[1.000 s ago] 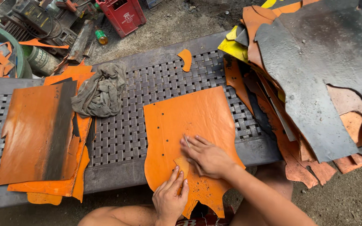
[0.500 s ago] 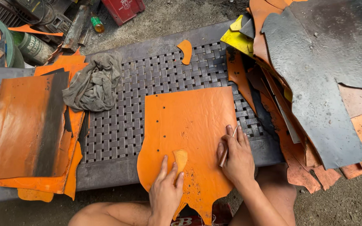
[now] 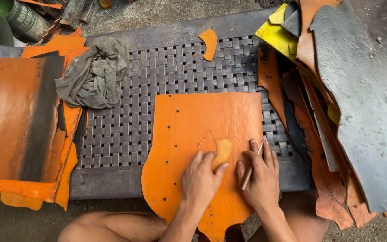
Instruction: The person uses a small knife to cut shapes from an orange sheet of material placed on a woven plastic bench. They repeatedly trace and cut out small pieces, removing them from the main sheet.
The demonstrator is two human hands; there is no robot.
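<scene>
A large orange leather sheet (image 3: 198, 130) with small punched holes lies flat on the woven metal bench (image 3: 175, 71). My left hand (image 3: 201, 179) presses a small pale yellow-orange pattern piece (image 3: 223, 151) onto the sheet near its front edge. Just right of that piece, my right hand (image 3: 261, 177) grips a thin metal scribing tool (image 3: 252, 164), its tip pointing up along the sheet's right edge. My bare knees show below the bench.
A grey rag (image 3: 96, 74) lies left of the sheet. Stacked orange leather with a dark stripe (image 3: 19, 121) fills the left end. A pile of grey, orange and yellow hides (image 3: 359, 103) covers the right. A small orange scrap (image 3: 210, 43) rests at the bench's back.
The view has shifted closer. My left hand has moved up onto the small pattern piece, and my right hand has come in beside it with the tool.
</scene>
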